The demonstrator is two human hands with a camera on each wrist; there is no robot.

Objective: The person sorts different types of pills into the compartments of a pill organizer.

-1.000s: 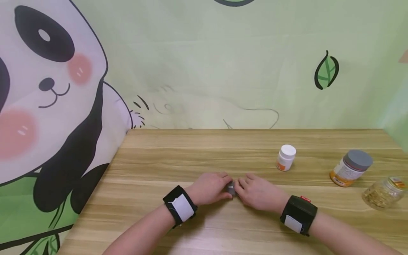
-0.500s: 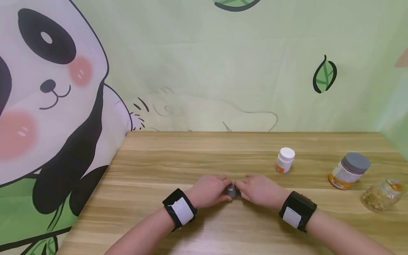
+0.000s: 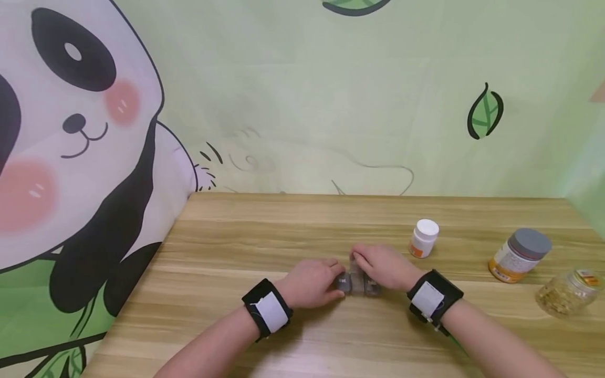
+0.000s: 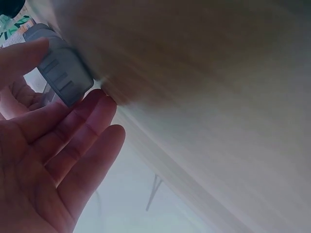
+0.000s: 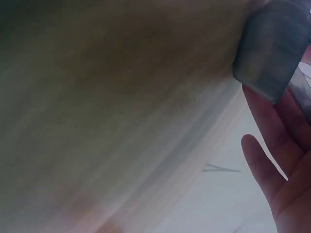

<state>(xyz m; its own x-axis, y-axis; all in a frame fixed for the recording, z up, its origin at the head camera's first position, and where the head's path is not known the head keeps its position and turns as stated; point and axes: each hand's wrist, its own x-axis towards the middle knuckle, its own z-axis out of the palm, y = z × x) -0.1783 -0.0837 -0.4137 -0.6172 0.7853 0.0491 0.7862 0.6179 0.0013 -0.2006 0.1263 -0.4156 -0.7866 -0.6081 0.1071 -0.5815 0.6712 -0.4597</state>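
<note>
On the table, a small grey pill box [image 3: 372, 287] lies between the two hands, with printed lettering on its left end. My left hand [image 3: 309, 282] grips that end between thumb and fingers; the left wrist view shows the box's ridged grey end [image 4: 65, 75] beside the thumb. A translucent lid [image 3: 356, 266] stands raised at the middle of the box. My right hand [image 3: 385, 266] holds this lid's upper edge with its fingertips. In the right wrist view the box's other grey end [image 5: 272, 53] hides part of the fingers.
A white bottle [image 3: 424, 239] stands behind the right hand. Further right are a grey-lidded jar [image 3: 520, 255] and a clear jar [image 3: 566, 295] with yellowish contents. A panda-print cloth [image 3: 302, 94] hangs behind the wooden table [image 3: 264, 223].
The right hand has moved up and away from the box's near side, and the translucent lid now stands raised. More of the box's right end shows. The left hand has stayed in place.
</note>
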